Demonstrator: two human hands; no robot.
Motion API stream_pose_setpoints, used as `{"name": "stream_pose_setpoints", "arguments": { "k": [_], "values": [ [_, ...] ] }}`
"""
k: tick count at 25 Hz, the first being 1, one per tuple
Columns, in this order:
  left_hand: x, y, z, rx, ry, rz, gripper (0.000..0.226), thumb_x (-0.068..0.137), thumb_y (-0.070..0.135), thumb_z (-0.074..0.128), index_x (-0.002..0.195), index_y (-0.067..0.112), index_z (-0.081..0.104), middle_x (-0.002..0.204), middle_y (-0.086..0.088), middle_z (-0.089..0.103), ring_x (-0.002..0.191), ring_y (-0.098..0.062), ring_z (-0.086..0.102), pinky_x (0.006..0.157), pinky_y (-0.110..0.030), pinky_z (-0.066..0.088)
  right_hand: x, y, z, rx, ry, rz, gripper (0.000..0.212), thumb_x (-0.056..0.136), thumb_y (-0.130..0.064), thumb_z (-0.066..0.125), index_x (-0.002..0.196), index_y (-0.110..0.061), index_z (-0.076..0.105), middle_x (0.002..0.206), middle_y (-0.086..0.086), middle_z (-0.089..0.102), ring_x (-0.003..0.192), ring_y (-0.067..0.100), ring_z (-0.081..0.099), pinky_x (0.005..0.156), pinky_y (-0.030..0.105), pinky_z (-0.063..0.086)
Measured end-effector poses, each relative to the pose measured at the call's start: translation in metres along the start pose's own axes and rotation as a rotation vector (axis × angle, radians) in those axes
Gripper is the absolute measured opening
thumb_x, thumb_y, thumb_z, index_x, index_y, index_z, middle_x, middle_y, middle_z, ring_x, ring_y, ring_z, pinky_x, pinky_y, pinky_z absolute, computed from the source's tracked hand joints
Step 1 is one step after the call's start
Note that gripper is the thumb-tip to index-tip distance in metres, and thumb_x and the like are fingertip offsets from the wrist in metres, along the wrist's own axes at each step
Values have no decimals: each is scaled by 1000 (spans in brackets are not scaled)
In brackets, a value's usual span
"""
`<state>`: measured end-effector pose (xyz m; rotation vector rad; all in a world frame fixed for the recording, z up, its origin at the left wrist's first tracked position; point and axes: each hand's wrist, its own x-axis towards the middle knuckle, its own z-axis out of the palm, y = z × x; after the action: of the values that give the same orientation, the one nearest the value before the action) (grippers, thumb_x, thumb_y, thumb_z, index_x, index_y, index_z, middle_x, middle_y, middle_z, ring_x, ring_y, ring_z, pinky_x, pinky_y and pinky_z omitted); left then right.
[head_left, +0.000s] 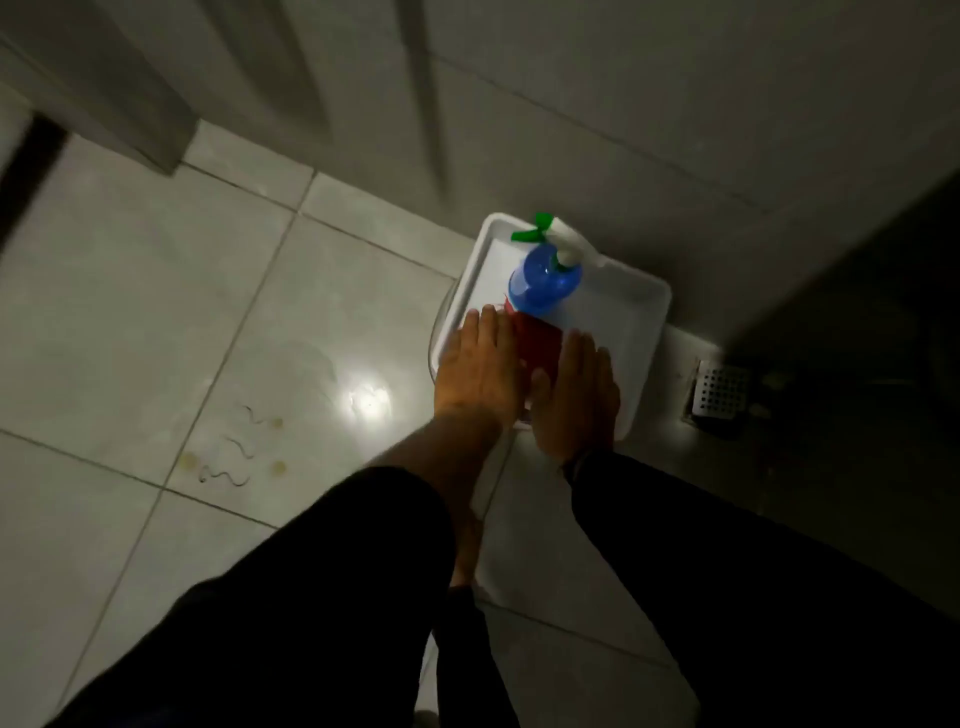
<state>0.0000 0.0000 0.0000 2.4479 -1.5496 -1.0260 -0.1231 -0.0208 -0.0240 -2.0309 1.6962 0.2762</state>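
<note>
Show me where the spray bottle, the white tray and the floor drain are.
spray bottle (543, 278): head view, on its blue body.
white tray (626, 312): head view, on its bare inside, right of the bottle.
floor drain (719, 389): head view, on the metal grate.

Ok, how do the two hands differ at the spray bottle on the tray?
The left hand reaches farther up the spray bottle than the right hand. The left hand's forearm is bare; the right hand's sleeve ends at the wrist. Both have straight fingers, flanking the red part above the white tray.
</note>
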Motion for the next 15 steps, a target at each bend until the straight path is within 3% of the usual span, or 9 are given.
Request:
{"name": "stream_pose_setpoints", "arguments": {
  "k": [2, 4, 7, 10, 13, 15],
  "values": [
    [31, 5, 24, -126, -45, -206, 80, 98, 53, 57, 162, 12, 34, 156, -13, 53, 144, -35, 52, 118, -49, 45, 39, 4, 21, 165, -81, 141, 77, 109, -53, 44, 169, -11, 21, 170, 17, 36, 156, 40, 37, 125, 57, 36],
    [52, 10, 40, -192, -61, -382, 79, 96, 50, 64, 160, 10, 37, 154, -15, 52, 143, -37, 52, 114, -50, 45, 70, 5, 32, 321, -164, 295, 78, 105, -49, 61, 165, -10, 30, 162, 19, 47, 147, 42, 49, 121, 56, 44],
    [72, 10, 57, -256, -52, -460, 70, 96, 40, 70, 154, 9, 44, 149, -16, 56, 139, -36, 56, 107, -45, 49, 84, 10, 49, 631, -182, 440, 59, 95, -24, 77, 145, -3, 55, 141, 21, 68, 128, 39, 68, 113, 54, 55],
    [79, 7, 47, -468, -72, -524, 54, 101, 41, 63, 146, 14, 53, 135, -9, 65, 107, -24, 61, 83, -34, 45, 88, 16, 47, 908, -171, 497, 27, 90, -6, 73, 116, 2, 77, 109, 17, 80, 101, 37, 77, 98, 47, 64],
    [56, 5, 24, -632, -4, -496, 46, 97, 46, 63, 134, 20, 63, 119, -2, 68, 94, -15, 57, 68, -26, 42, 64, 4, 26, 1072, -81, 522, 20, 91, -7, 70, 107, -4, 81, 105, 13, 83, 96, 33, 79, 88, 43, 63],
    [23, -7, 4, -888, 13, -498, 47, 88, 44, 73, 128, 20, 67, 114, 1, 72, 98, -20, 69, 76, -32, 56, 40, -10, 8, 1192, -50, 513, 17, 91, -7, 70, 101, -15, 80, 98, 6, 83, 88, 25, 81, 72, 34, 63]
  ]
}}
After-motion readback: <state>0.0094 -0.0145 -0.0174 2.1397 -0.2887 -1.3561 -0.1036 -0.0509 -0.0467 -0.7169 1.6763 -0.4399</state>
